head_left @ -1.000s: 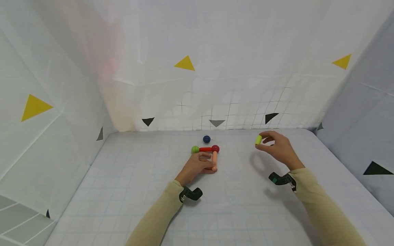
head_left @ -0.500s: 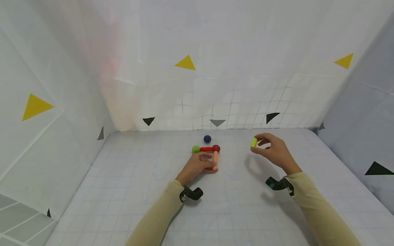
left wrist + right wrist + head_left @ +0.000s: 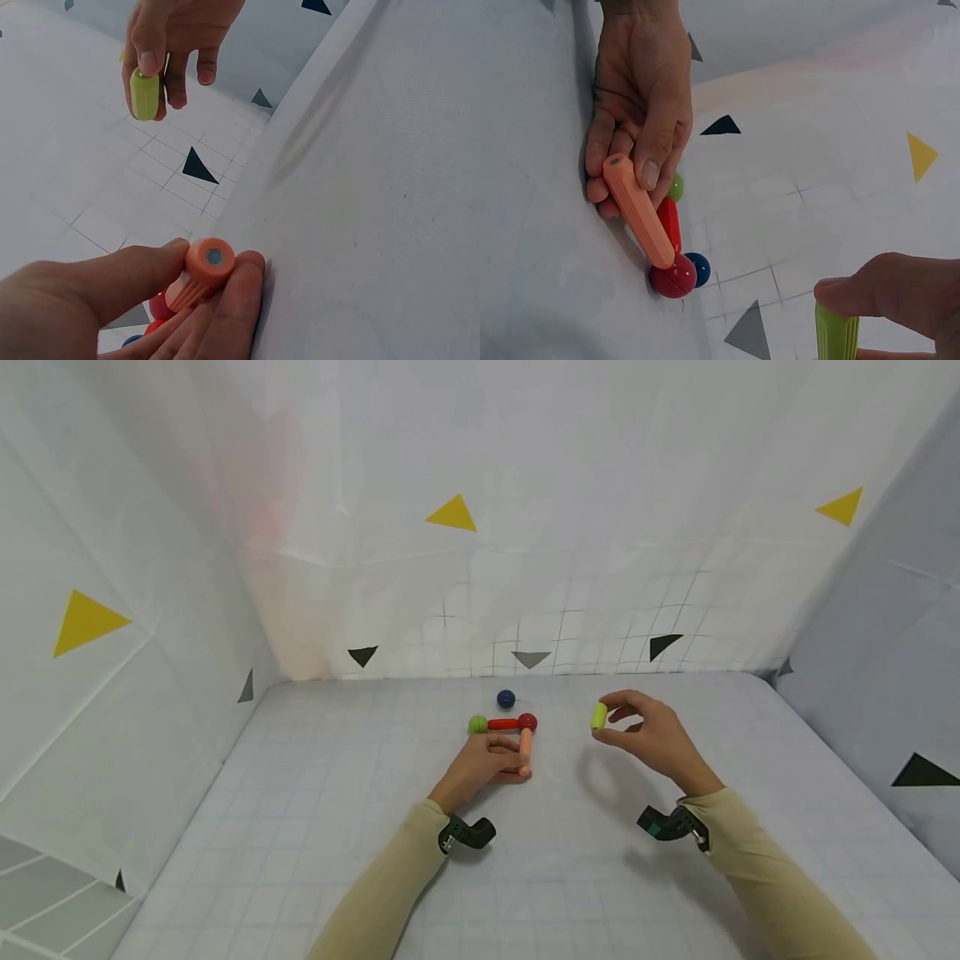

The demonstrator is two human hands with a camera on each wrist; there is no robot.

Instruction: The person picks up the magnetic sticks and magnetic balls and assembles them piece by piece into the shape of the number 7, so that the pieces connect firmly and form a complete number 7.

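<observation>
My left hand [image 3: 480,766] pinches the near end of an orange magnetic rod [image 3: 526,747] between thumb and fingers. A round grey magnet shows in that rod's end in the left wrist view. The rod's far end meets a dark red ball [image 3: 528,722]. From this ball a red rod [image 3: 503,724] runs left to a green ball [image 3: 477,724]. Above the table to the right, my right hand [image 3: 651,735] holds a short yellow-green rod [image 3: 598,717] between thumb and fingertips, apart from the other pieces.
A dark blue ball [image 3: 506,699] lies behind the red rod, apart from it. White cloth walls with yellow and black triangles enclose the table [image 3: 300,860] at the back and sides.
My right hand has moved left and slightly nearer to me with the yellow-green rod, closing in on the joined pieces. The left hand keeps its hold on the orange rod.
</observation>
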